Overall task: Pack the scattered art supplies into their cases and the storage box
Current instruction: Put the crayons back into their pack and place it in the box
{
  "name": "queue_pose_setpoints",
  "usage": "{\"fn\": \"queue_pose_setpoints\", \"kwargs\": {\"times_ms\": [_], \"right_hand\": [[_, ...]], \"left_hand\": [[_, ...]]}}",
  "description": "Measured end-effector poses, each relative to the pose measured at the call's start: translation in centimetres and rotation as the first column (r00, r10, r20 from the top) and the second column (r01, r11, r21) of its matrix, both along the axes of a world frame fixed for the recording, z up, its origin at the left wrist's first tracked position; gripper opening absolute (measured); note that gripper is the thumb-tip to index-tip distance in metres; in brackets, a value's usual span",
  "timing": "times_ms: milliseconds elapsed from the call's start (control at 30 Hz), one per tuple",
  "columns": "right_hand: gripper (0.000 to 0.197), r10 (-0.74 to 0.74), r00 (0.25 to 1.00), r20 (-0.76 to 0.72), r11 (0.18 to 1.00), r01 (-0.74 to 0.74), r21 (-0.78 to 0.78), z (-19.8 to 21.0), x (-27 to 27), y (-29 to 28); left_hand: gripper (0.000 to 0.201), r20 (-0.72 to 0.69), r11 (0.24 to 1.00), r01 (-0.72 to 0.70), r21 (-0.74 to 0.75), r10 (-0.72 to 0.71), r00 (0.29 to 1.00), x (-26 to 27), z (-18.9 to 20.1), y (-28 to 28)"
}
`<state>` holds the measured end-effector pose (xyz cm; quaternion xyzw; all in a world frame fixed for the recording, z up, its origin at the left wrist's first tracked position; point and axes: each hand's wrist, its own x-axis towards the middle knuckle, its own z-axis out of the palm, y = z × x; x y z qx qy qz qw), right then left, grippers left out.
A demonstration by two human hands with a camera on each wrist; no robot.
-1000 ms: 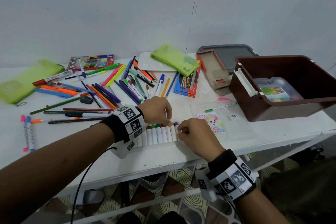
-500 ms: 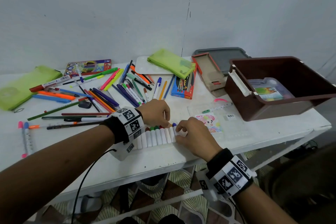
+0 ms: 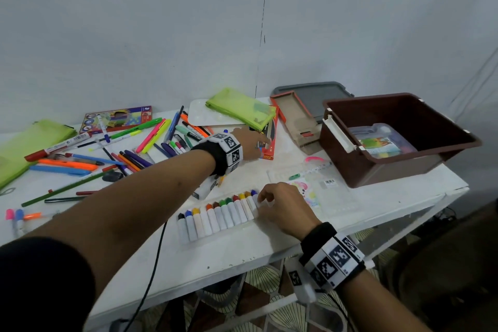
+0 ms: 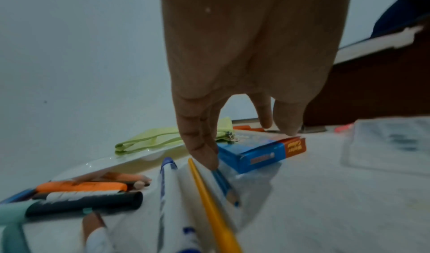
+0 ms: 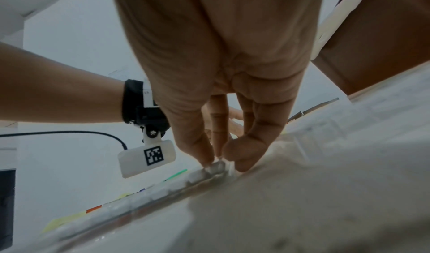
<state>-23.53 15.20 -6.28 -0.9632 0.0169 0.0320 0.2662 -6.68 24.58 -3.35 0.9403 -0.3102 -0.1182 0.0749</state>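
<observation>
- A row of crayons (image 3: 218, 214) is being kept in a clear sleeve near the table's (image 3: 269, 245) front edge, its right end being pinched by the right hand (image 3: 280, 207).
- A small plastic case (image 3: 380, 143) is being held in the brown storage box (image 3: 420, 116) at the right edge.
- A blue pencil (image 4: 224, 185) is being touched by the straight fingers of the left hand (image 3: 249, 143), beside the pencil box (image 4: 260, 152).
- A green pouch (image 3: 242, 108) is lying partly over that box, toward the back edge.

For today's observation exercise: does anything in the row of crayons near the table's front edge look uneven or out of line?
Yes. In the crayon row, the fourth from the left shows no coloured tip, unlike its neighbours. The right hand fingers pinch the rightmost one.
</observation>
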Motion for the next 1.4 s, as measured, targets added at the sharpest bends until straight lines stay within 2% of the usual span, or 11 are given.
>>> {"fn": "queue_pose_setpoints", "kwargs": {"times_ms": [133, 300, 400, 467, 600, 633, 767, 833, 1000, 1167, 1400], "right_hand": [[0.020, 0.002, 1.000, 0.003, 1.000, -0.002, 0.025, -0.2, 0.0, -0.2], [0.019, 0.003, 1.000, -0.003, 0.998, -0.003, 0.062, -0.2, 0.1, -0.4], [0.019, 0.016, 1.000, -0.009, 0.998, -0.015, 0.066, -0.1, 0.2, -0.5], [0.020, 0.004, 1.000, -0.016, 0.997, -0.003, 0.077, -0.1, 0.3, -0.5], [0.020, 0.001, 1.000, -0.022, 0.996, 0.001, 0.089, -0.3, 0.4, -0.6], [0.020, 0.003, 1.000, -0.017, 0.996, -0.002, 0.090, -0.4, 0.4, -0.7], [0.019, 0.012, 1.000, -0.004, 0.996, -0.011, 0.092, -0.5, 0.5, -0.7], [0.018, -0.001, 1.000, -0.015, 0.995, 0.003, 0.100, -0.6, 0.5, -0.7], [0.016, -0.020, 1.000, -0.021, 0.995, 0.022, 0.100, -0.7, 0.6, -0.7], [0.013, -0.031, 0.999, -0.019, 0.993, 0.033, 0.109, -0.9, 0.6, -0.8], [0.012, -0.041, 0.999, -0.017, 0.998, 0.041, 0.042, -0.7, 0.3, -0.4]], "left_hand": [[0.047, -0.015, 0.993, -0.027, 0.114, 0.029, 0.999, 1.2, -1.2, -1.0], [0.046, -0.035, 0.983, 0.082, 0.167, -0.077, 0.996, 1.7, -1.3, -2.0], [0.041, -0.041, 0.973, 0.086, 0.216, -0.079, 0.996, 1.5, -1.0, -2.8], [0.032, -0.017, 0.968, 0.075, 0.242, -0.073, 0.997, 2.0, -1.5, -3.2], [0.007, 0.011, 0.986, 0.007, 0.164, -0.009, 1.000, 1.4, -0.8, -2.6], [0.009, 0.000, 0.991, -0.008, 0.133, 0.008, 1.000, 1.4, -0.6, -2.4], [0.071, -0.081, 0.996, -0.087, 0.001, 0.087, 0.993, 0.9, 0.8, -0.3], [0.089, -0.112, 0.989, -0.146, -0.036, 0.141, 0.984, 0.3, 1.3, 1.6], [0.096, -0.286, 0.970, -0.225, -0.093, 0.191, 0.939, -2.1, 2.4, 7.2], [0.112, -0.274, 0.981, -0.162, -0.104, 0.128, 0.953, -5.2, 2.5, 13.3], [0.103, -0.259, 0.980, -0.199, 0.005, 0.193, 0.946, -9.2, 1.0, 21.5]]}}
